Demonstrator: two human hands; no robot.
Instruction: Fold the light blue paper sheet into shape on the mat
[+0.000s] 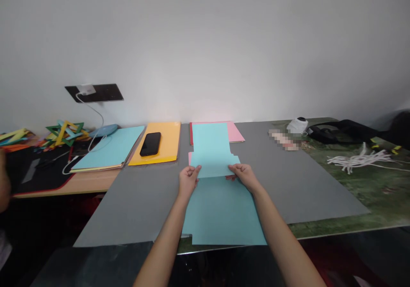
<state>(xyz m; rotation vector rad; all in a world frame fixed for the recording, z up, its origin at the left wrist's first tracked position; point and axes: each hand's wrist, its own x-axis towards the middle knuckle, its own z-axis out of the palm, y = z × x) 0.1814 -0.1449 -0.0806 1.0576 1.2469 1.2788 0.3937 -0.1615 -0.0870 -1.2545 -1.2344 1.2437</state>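
A light blue paper piece [214,165] is held up over the middle of the grey sheet [147,206]. My left hand [189,179] pinches its left edge, and my right hand [242,176] pinches the right edge, thumbs on top. Below the hands, more light blue paper [226,214] reaches the table's front edge. Another light blue part [210,136] extends behind the held piece, overlapping pink paper [235,132] near the wall. Whether these blue parts are joined cannot be made out.
A black phone [150,144] lies on a yellow stack [171,144]. Blue papers [109,148] and paper stars [65,133] are at the left. White strings [360,159], a thread spool [297,126] and a black strap [333,131] lie right. Someone's arm [4,180] shows far left.
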